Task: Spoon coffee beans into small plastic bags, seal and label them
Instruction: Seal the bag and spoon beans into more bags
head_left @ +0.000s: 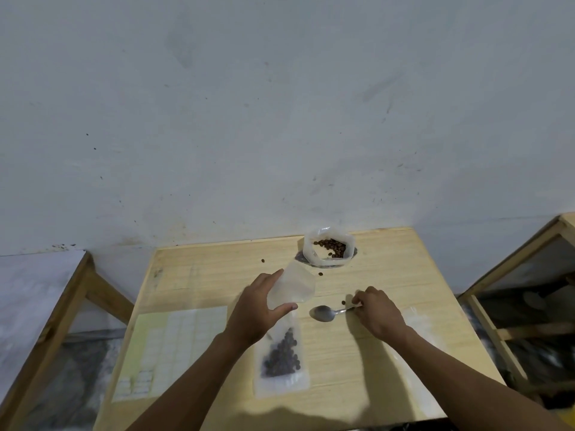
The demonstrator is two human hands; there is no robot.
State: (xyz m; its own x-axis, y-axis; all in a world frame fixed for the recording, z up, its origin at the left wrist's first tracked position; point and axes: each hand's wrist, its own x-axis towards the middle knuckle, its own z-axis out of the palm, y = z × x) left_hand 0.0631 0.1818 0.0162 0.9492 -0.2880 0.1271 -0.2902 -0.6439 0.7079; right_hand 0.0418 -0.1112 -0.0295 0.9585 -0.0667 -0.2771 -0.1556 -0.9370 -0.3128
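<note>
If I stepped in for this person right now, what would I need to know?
Left hand holds an empty bag upright.
Right hand pinches the handle of the spoon, which lies empty on the table.
Done: one filled bag lies flat near you; whether it is sealed is unclear.
Left: spoon beans from the supply bag at the back, seal, then label from the label sheet on the left.

one head-worn camera here, looking forward and down from close above the tabletop [389,362], wall [280,104] filling the upper half, both forearms reaching in from below.
</note>
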